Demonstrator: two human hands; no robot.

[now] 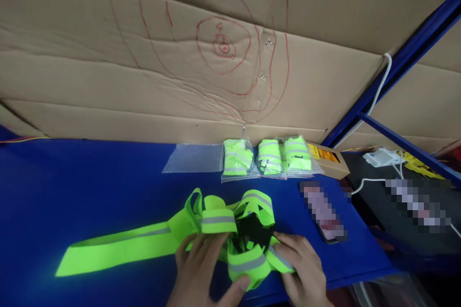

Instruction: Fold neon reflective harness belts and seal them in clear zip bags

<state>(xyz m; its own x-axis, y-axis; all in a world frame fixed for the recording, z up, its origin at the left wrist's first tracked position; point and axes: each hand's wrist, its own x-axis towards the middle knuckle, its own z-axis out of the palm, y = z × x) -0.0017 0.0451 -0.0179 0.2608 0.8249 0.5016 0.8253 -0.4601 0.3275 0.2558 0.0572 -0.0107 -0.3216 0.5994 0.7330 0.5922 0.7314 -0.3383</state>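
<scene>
The cardboard wall (201, 72) runs out of view above you. Below it, your blue worktop (108, 192) carries the yellow-green reflective straps (218, 220), bunched between your hands, their dark middle hard to read. Your left hand (200, 266) spreads against them, fingertips partly hidden; you can't tell if it grips. Your right hand (304, 266) pinches a strap. The phone (324, 213) is pixelated.

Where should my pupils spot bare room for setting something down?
The widest free patch of the blue table lies left, between the cardboard wall and the green strap's long tail. A smaller gap parts the strap bundle from the phone. It is crowded along the filled bags and around the bundle.
</scene>
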